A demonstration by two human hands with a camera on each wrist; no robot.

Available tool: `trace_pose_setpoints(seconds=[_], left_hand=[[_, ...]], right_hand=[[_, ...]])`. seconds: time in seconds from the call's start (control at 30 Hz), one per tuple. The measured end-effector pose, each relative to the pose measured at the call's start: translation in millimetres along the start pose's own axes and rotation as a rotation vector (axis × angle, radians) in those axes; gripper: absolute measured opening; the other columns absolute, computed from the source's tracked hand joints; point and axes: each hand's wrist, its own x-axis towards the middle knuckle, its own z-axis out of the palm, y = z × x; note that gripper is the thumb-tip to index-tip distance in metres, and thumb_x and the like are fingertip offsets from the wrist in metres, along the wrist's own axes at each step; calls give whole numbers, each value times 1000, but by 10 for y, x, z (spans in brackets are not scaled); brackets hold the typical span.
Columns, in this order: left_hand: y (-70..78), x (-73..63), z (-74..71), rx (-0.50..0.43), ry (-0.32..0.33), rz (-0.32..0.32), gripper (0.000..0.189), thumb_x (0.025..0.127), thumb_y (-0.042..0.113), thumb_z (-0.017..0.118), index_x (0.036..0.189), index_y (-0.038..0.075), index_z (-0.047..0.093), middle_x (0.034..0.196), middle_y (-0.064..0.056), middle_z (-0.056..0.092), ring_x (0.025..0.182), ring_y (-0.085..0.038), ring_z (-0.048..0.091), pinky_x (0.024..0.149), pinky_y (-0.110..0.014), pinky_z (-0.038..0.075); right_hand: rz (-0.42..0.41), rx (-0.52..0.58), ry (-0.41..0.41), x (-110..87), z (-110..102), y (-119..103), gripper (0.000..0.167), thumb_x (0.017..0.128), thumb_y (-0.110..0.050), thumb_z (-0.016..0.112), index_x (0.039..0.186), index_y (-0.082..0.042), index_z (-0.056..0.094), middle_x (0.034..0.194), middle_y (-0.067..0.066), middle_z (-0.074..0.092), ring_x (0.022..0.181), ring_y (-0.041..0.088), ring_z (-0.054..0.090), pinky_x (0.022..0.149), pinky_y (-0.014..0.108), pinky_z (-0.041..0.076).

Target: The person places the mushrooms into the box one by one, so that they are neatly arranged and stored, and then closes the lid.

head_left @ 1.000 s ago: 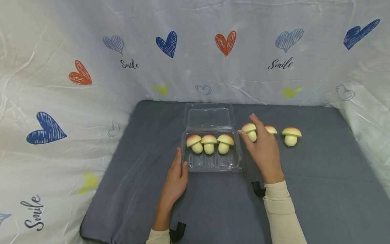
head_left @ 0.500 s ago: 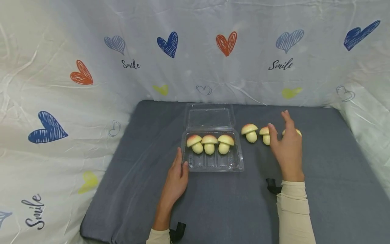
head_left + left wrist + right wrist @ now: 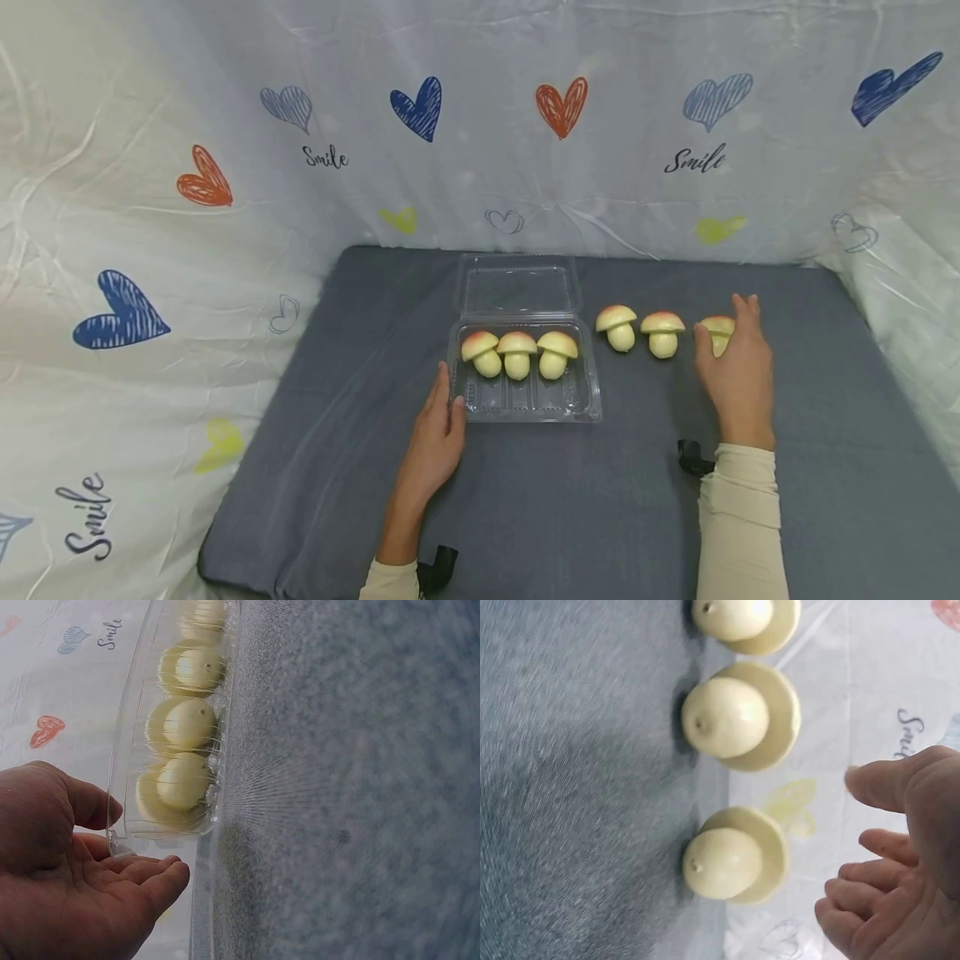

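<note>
A clear plastic clamshell container (image 3: pixel 525 408) lies with its lid (image 3: pixel 517 285) folded back. Three pale yellow mushrooms with reddish cap tops, such as the middle mushroom (image 3: pixel 517 357), sit in a row inside. My left hand (image 3: pixel 431 446) holds the container's front left corner, thumb at the front and fingers along the left side. Right of the container three more mushrooms stand in a row: a left mushroom (image 3: pixel 619 328), a centre mushroom (image 3: pixel 663 335) and a right mushroom (image 3: pixel 718 325). My right hand (image 3: pixel 738 379) reaches beside the right one, thumb and fingers spread, apart from it in the right wrist view.
A dark grey cloth (image 3: pixel 555 508) covers the table. Behind it and at the sides hangs a white curtain (image 3: pixel 465 183) printed with hearts and the word Smile. The folded-back lid lies close to the table's rear edge.
My right hand has moved right from the nearest loose mushroom, past the centre one, to the far right one. The left hand and the container stay in place.
</note>
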Motion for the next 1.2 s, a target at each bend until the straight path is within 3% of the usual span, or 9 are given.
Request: trace_pose_setpoints(seconds=[0.3, 0.6, 1.0, 1.2], left_hand=[[-10, 3, 5, 2, 6, 4, 65, 117, 20, 44, 170, 3, 10, 176, -16, 12, 161, -31, 16, 127, -58, 23], [-17, 3, 9, -2, 8, 8, 65, 117, 22, 43, 170, 4, 10, 176, -16, 11, 161, -31, 16, 126, -58, 24], [-20, -2, 15, -2, 12, 7, 65, 117, 20, 44, 170, 5, 10, 176, -16, 12, 161, -29, 16, 126, -58, 23], [-28, 4, 18, -3, 14, 10, 65, 116, 20, 44, 170, 5, 10, 176, -17, 12, 161, -29, 16, 127, -58, 23]], right_hand=[[43, -75, -84, 53, 17, 173, 79, 109, -31, 58, 170, -4, 16, 175, 24, 0, 152, 60, 21, 110, 78, 29], [66, -115, -139, 80, 42, 288, 83, 107, -25, 63, 169, -2, 13, 173, 30, -2, 142, 69, 28, 105, 80, 31], [63, -155, -97, 91, 83, 356, 84, 101, -7, 70, 168, -1, 20, 170, 33, 13, 130, 71, 40, 100, 79, 37], [120, -156, -37, 80, 106, 378, 80, 101, -10, 71, 168, -4, 26, 156, 37, 42, 121, 67, 52, 94, 76, 43]])
